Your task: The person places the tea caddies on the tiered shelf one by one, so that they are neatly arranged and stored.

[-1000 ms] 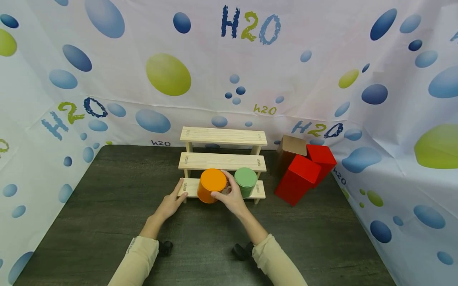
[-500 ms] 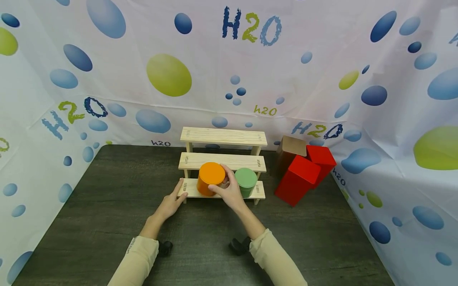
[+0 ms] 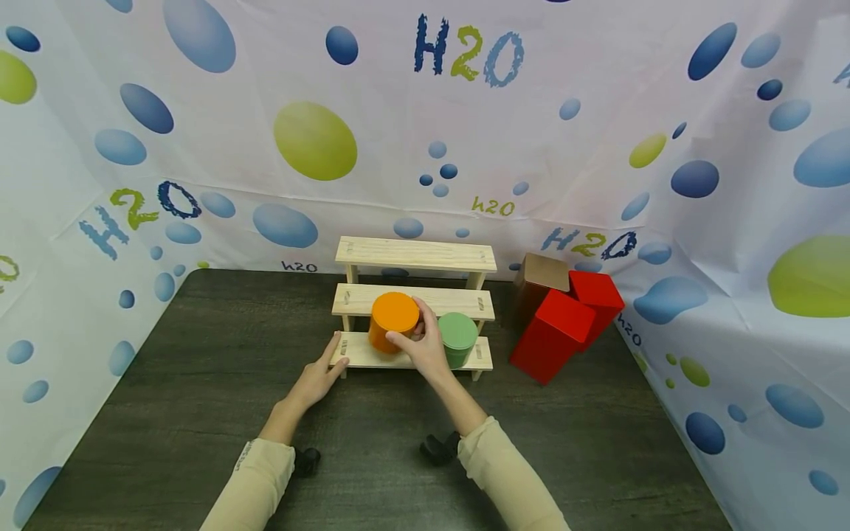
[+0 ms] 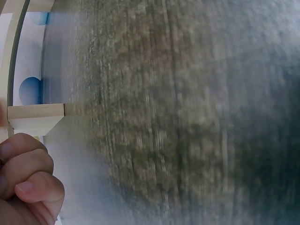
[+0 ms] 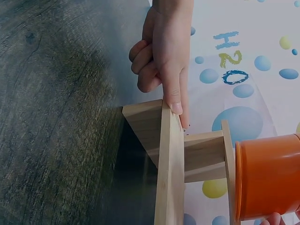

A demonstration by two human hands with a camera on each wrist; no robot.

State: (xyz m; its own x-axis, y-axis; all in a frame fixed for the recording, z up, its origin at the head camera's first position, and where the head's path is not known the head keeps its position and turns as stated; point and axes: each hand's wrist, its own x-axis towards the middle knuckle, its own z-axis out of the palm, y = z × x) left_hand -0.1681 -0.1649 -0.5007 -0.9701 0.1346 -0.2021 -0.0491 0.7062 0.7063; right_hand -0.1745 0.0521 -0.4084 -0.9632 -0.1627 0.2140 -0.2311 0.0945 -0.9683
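Note:
An orange cylindrical canister [image 3: 394, 317] is held upright by my right hand [image 3: 428, 350], with thumb and fingers around its right side. In the right wrist view the canister [image 5: 267, 178] has its base about level with the middle step; whether it touches that step cannot be told. The three-step wooden shelf [image 3: 361, 354] stands on the table. My left hand [image 3: 317, 380] grips the left end of its lowest step. The right wrist view shows that left hand [image 5: 166, 61] with thumb and forefinger on the board and the other fingers curled. A green canister [image 3: 457, 335] stands on the lowest step's right.
Two red boxes [image 3: 554, 335] and a brown box [image 3: 544, 273] stand right of the shelf on the dark table [image 3: 219, 346]. A white backdrop [image 3: 219, 133] with coloured ovals closes off the back and sides.
My right hand has raised the orange canister and carried it away from me, from the front of the lowest step toward the middle step. My left hand has stayed in place.

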